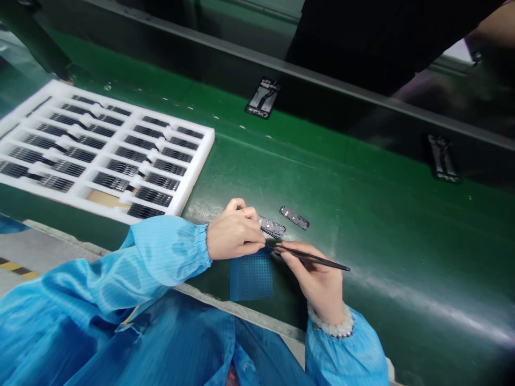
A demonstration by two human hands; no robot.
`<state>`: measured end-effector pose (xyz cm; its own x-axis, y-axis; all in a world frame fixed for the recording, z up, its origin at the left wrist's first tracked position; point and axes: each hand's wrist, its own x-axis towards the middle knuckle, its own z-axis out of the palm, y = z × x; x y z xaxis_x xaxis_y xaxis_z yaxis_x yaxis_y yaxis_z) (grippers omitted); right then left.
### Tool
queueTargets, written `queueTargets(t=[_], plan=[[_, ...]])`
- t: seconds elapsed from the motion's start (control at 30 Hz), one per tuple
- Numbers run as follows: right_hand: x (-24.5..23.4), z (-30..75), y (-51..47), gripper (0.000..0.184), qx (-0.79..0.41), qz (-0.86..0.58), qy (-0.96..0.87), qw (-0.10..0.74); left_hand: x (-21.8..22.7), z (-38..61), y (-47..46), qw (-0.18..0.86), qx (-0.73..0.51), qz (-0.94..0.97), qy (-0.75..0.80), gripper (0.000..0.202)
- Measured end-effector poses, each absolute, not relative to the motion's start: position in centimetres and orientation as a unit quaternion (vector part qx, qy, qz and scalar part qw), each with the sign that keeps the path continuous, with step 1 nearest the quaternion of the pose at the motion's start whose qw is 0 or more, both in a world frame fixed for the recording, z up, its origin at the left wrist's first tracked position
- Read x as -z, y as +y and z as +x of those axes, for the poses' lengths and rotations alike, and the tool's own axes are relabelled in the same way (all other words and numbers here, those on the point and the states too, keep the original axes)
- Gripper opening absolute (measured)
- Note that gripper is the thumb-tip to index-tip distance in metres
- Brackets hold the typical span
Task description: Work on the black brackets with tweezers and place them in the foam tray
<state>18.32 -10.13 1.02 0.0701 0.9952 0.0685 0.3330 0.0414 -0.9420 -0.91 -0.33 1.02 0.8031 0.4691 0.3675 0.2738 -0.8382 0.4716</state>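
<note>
My right hand (317, 276) holds black tweezers (317, 259) in a pinch, their tips pointing left toward my left fingers. My left hand (235, 233) is closed, thumb and forefinger pressed together at the tweezer tips; what lies between them is too small to make out. Right beside those fingers, partly covered by them, are small black phone parts (273, 226). Another such part (295, 217) lies apart on the green bench, a little to the right. Under and below my hands is a blue sheet (251, 276) with rows of small dots.
A white foam tray (193, 177) with several dark flex parts in its slots stands at the left. Farther back lie a phone screen assembly (263, 98) and another one (442, 158) at the right. A metal rail (241, 53) crosses behind; a person in dark clothing is beyond it.
</note>
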Motion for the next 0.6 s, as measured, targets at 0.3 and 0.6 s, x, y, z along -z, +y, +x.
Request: queueTargets(t=[0.3, 0.6], plan=[[-0.88, 18.42, -10.15, 0.017, -0.376, -0.579, -0.568, 0.448, -1.01, -0.91, -0.41, 0.212, -0.232, 0.925, 0.212, 0.024], [-0.86, 18.55, -9.81, 0.012, -0.402, -0.622, -0.445, 0.504, -1.08, -1.0, -0.45, 0.199, -0.222, 0.927, 0.228, 0.02]])
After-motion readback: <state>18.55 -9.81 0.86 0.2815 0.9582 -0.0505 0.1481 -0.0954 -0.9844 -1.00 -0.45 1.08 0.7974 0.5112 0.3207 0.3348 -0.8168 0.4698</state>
